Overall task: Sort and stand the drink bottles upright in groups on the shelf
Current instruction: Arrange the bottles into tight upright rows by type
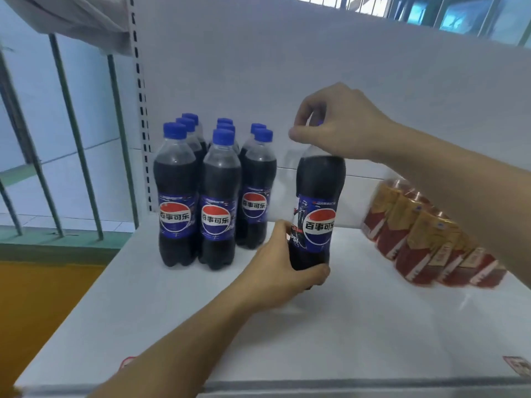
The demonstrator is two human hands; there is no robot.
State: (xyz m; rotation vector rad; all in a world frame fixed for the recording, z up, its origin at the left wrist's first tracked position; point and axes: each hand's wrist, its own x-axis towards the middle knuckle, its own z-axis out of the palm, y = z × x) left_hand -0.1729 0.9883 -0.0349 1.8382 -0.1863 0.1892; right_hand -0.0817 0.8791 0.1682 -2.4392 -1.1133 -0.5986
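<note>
A cola bottle (320, 179) with a blue label stands upright on the white shelf (344, 326), right of centre. My left hand (283, 271) grips its lower part from the left. My right hand (342, 122) holds its top, fingers curled over the cap, which is mostly hidden. To the left stands a group of several matching cola bottles (212, 191) with blue caps, upright in three rows near the shelf's back left corner.
Several red and gold bottles (425, 237) lie on their sides at the right of the shelf, partly behind my right forearm. A slotted white upright (142, 110) and the back panel (287, 67) bound the shelf. Metal railing bars (71, 133) stand to the left.
</note>
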